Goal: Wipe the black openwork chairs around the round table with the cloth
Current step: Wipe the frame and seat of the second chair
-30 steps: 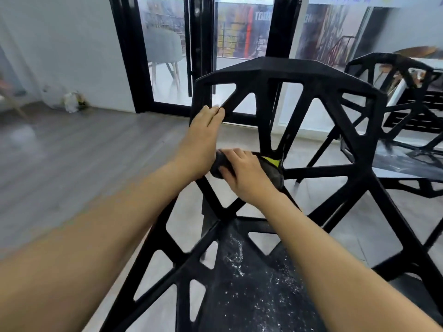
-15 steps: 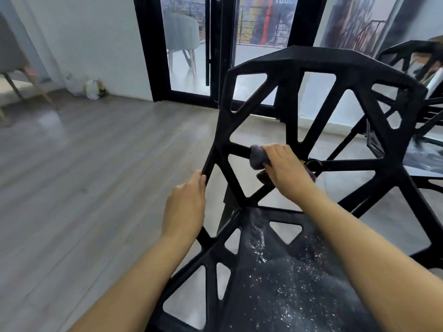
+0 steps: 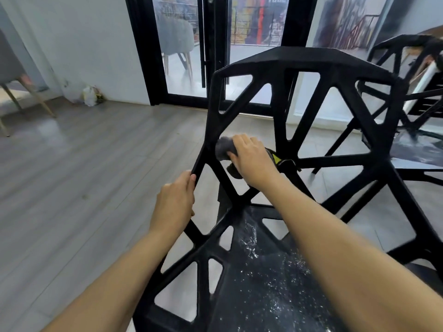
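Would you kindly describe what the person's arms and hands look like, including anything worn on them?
Both forearms are bare as far as the view shows, with no sleeves visible. The left hand and right hand wear no gloves, and no rings, watch or bracelet can be seen on them. The fingernails that show are short and unpainted.

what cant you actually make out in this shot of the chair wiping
- Head view: most of the cloth is covered by the right hand, so its size and how it is folded are unclear.
- Left hand grip: the fingertips curl behind the chair strut, hidden.
- Second chair and the table: cut off by the right edge.
- Chair legs: hidden under the seat and arms.
- Bag by the wall: too small to identify.
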The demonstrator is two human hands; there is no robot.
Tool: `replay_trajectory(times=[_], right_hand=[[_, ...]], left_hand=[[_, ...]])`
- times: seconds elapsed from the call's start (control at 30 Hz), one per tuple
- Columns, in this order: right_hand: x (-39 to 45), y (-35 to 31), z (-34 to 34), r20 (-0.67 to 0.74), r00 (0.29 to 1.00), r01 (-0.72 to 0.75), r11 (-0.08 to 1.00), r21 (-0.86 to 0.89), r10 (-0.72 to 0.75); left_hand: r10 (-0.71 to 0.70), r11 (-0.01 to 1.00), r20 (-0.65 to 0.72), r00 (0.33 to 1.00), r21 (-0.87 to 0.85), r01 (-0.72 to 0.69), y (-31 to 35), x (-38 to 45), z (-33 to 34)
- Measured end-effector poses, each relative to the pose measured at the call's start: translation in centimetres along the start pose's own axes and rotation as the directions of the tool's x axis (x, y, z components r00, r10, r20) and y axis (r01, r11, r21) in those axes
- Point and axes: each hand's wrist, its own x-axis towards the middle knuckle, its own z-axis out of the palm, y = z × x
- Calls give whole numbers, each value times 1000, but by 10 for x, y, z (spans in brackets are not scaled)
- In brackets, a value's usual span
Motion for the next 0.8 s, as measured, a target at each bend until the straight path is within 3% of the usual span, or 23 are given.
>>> replay_trajectory(times=[0.13, 0.23, 0.33, 0.43, 0.53, 0.63, 0.7, 0.8], right_hand=[[-38, 23, -13, -14, 997, -74, 997, 33, 75], [-42, 13, -24, -40, 987, -146, 978, 151, 154], [-18, -23, -43, -322, 912, -143, 933, 331, 255], [35, -51, -45, -509, 855, -17, 987, 161, 98], [53, -64, -15, -490, 869, -23, 996, 89, 64], [14, -73, 19, -414, 910, 57, 996, 64, -26], [-12, -79, 32, -344, 939, 70, 978, 196, 1], [-35, -81, 34, -270, 953, -26, 923, 383, 139]], left_hand=[[-13, 1000, 17, 1000, -21, 14, -4, -4, -3], [9, 1000, 22, 1000, 8, -9, -3, -7, -4], [25, 1000, 18, 1000, 9, -25, -5, -8, -4], [28, 1000, 10, 1000, 8, -28, -8, -9, -3], [21, 1000, 13, 1000, -1, -21, -11, -7, -2], [26, 1000, 15, 1000, -13, -26, -11, -6, -2], [40, 999, 11, 999, -18, -40, -11, -7, -2], [58, 998, -2, 998, -20, -58, -11, -7, -2]])
